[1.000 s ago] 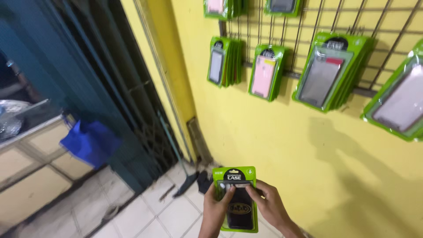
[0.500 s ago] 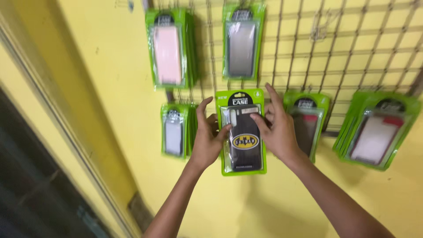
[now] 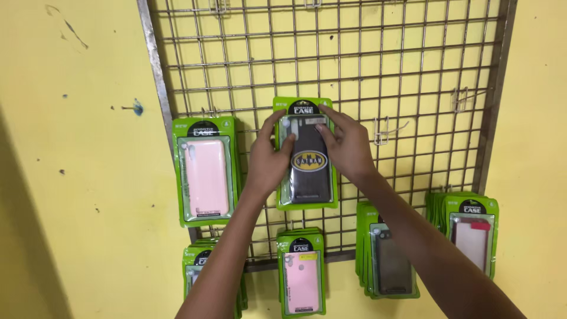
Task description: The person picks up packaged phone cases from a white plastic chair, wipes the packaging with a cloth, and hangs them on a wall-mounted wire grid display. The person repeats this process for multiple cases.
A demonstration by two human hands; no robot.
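Observation:
Both my hands hold a green blister pack with a black phone case and a yellow oval emblem (image 3: 307, 171) flat against a metal wire grid (image 3: 413, 71) on a yellow wall. My left hand (image 3: 269, 159) grips the pack's left edge. My right hand (image 3: 348, 145) grips its right edge, fingers over the top of the case. The pack's top sits at a grid wire in the middle of the rack.
More green phone-case packs hang around it: a pink one (image 3: 205, 171) to the left, another pink one (image 3: 302, 274) below, a dark stack (image 3: 390, 257) lower right, a reddish one (image 3: 471, 233) far right. An empty hook (image 3: 384, 127) juts out on the right.
The view swung up from the floor and doorway to the wall grid. My hands raised the black case pack from waist height and now press it against the grid's middle.

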